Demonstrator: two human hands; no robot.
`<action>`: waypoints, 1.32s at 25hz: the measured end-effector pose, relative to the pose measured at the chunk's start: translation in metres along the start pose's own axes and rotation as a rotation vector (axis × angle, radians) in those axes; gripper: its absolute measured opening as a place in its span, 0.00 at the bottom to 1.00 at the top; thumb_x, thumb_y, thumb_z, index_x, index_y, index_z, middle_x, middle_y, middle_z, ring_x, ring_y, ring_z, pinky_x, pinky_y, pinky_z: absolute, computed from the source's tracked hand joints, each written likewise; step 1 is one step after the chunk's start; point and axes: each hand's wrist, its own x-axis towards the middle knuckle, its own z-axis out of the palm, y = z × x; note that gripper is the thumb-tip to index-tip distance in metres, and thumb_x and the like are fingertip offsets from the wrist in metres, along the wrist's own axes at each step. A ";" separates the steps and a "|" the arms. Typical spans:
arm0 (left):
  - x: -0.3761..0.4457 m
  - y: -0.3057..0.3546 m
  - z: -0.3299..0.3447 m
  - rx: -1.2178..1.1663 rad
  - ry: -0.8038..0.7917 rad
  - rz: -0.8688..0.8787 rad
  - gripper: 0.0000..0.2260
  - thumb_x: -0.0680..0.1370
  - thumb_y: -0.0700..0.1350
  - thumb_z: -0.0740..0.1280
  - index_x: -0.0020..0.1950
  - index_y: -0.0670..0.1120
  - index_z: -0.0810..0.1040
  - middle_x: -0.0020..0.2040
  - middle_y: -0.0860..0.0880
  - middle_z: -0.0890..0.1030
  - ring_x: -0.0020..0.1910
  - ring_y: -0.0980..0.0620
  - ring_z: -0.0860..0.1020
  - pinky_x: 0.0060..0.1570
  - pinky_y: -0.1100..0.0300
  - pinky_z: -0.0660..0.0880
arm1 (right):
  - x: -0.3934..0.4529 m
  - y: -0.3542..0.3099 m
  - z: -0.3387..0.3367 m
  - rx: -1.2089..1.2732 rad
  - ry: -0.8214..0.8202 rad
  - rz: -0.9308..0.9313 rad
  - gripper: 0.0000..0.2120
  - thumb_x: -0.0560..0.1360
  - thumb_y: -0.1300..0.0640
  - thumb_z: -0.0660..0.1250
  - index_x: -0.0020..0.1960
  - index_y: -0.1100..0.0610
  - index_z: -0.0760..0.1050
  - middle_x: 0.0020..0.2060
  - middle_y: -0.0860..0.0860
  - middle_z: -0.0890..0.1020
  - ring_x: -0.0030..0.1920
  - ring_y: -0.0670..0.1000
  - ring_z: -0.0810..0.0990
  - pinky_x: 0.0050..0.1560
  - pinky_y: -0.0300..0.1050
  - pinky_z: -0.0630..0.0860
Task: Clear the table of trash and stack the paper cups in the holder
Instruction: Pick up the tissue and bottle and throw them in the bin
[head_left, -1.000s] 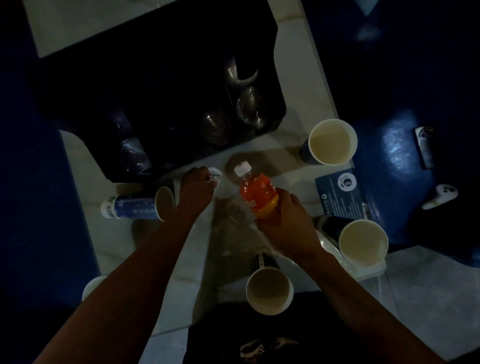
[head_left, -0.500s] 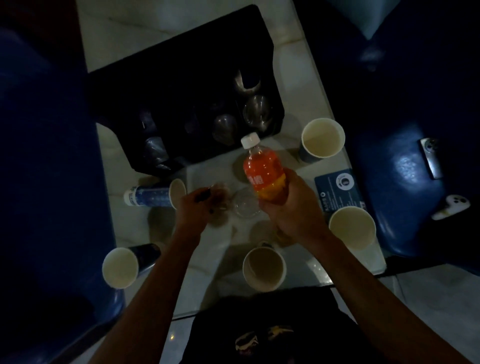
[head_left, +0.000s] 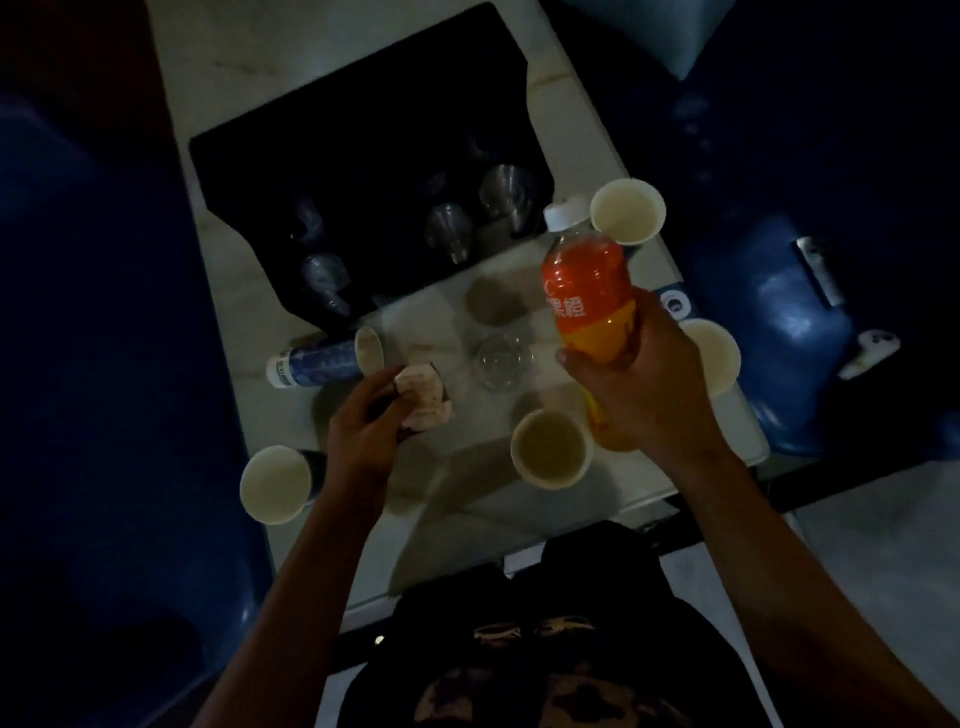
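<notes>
While my right hand (head_left: 641, 395) grips an orange drink bottle (head_left: 587, 291) by its lower half, lifted off the pale tabletop (head_left: 457, 519) with its white cap tilted away from me, my left hand (head_left: 363, 431) is closed around a crumpled wad of paper (head_left: 423, 397). Taking the bottle as the landmark: one upright paper cup (head_left: 627, 210) stands just beyond its cap, another (head_left: 714, 356) sits beside my right hand, partly hidden by it, and a third (head_left: 551, 448) stands on the near side, just left of my wrist. A small clear glass (head_left: 501, 358) sits left of the bottle. Further left, a blue cup (head_left: 327, 358) lies on its side, and a fifth cup (head_left: 276, 483) stands at the tabletop's left edge. Beyond all this lies a black tray (head_left: 363, 156) holding glasses.
</notes>
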 end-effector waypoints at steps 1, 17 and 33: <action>-0.005 -0.004 -0.006 -0.020 -0.026 -0.005 0.15 0.79 0.39 0.67 0.64 0.52 0.78 0.57 0.49 0.84 0.55 0.52 0.84 0.51 0.54 0.82 | -0.014 0.002 -0.003 0.001 0.047 0.025 0.22 0.68 0.47 0.76 0.55 0.41 0.68 0.41 0.38 0.79 0.43 0.31 0.78 0.38 0.25 0.70; -0.110 -0.090 0.081 0.406 -0.756 -0.026 0.15 0.77 0.36 0.69 0.45 0.56 0.88 0.43 0.53 0.88 0.43 0.58 0.86 0.40 0.66 0.81 | -0.309 0.122 -0.092 0.040 0.680 0.660 0.25 0.68 0.48 0.78 0.60 0.44 0.71 0.43 0.37 0.77 0.43 0.34 0.78 0.38 0.34 0.68; -0.237 -0.215 0.214 0.788 -0.703 -0.168 0.07 0.64 0.52 0.71 0.39 0.59 0.86 0.37 0.52 0.87 0.38 0.52 0.86 0.39 0.56 0.79 | -0.442 0.268 -0.117 -0.017 0.324 0.857 0.33 0.66 0.42 0.75 0.67 0.50 0.69 0.54 0.50 0.78 0.46 0.48 0.76 0.43 0.44 0.69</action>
